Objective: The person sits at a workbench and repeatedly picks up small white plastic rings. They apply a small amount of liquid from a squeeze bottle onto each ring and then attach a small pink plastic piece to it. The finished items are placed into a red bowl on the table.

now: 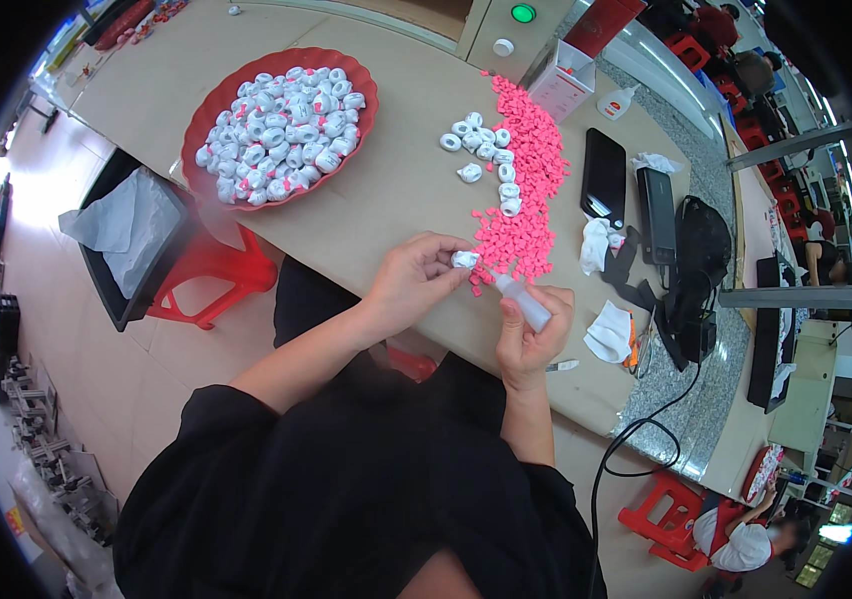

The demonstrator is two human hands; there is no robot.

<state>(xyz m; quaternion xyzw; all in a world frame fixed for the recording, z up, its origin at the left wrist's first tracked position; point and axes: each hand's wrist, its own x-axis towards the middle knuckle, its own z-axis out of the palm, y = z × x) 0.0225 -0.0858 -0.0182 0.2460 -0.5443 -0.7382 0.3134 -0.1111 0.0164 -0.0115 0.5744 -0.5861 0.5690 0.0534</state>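
Observation:
Between the thumb and fingers of my left hand [414,278] is a small white rounded piece with dark markings [465,260]. My right hand [538,334] is wrapped round a translucent squeeze bottle [526,302], its narrow tip pointing toward that piece. Whether the tip touches the piece I cannot tell. Just beyond both hands spreads a long heap of small pink pieces [526,240]. Several similar white pieces [486,150] lie along the heap's left side. At the far left, a red scalloped bowl [370,110] is piled with white pieces that show bits of pink.
Right of the heap lie a black phone [603,175], a dark power bank [657,215], crumpled tissue [594,245] and a black bag [701,260]. A white box [561,85] and small white bottle [617,102] stand behind. A dark bin [136,250] rests on a red stool [211,285] at left.

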